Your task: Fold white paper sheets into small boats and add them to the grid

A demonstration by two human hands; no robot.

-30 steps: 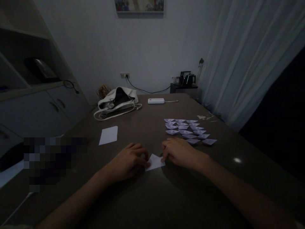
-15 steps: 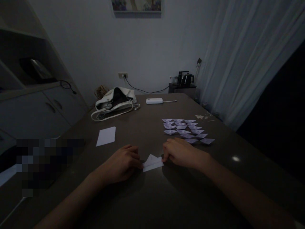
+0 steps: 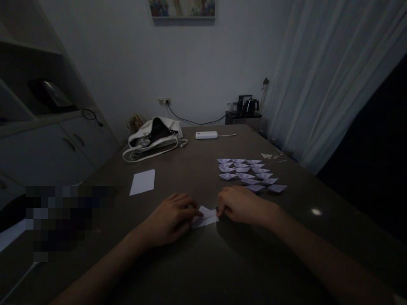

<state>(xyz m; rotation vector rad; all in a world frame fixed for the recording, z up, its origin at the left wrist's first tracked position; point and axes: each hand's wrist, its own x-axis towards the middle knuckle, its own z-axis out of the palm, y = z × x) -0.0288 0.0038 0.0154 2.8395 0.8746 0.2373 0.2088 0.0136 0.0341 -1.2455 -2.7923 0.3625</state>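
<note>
A small folded white paper (image 3: 206,220) with a peaked top edge lies on the dark table in front of me. My left hand (image 3: 173,217) is over its left end, with a fingertip pressing on the paper and the thumb low beside it. The fingers of my right hand (image 3: 237,204) are bent and closed on the paper's right corner. Just beyond my right hand stand several small folded paper boats (image 3: 243,169) in rows. A stack of blank white paper (image 3: 142,182) lies beyond my left hand.
Toward the back of the table (image 3: 190,165) are a white handbag (image 3: 155,137) and a white power bank (image 3: 206,135) with a short cable. Paper scraps (image 3: 270,156) lie near the right edge. A blurred-out patch (image 3: 68,218) covers the left side.
My left fingers have shifted right from the paper's left corner onto its face, covering more of it. My right hand stays at the right corner.
</note>
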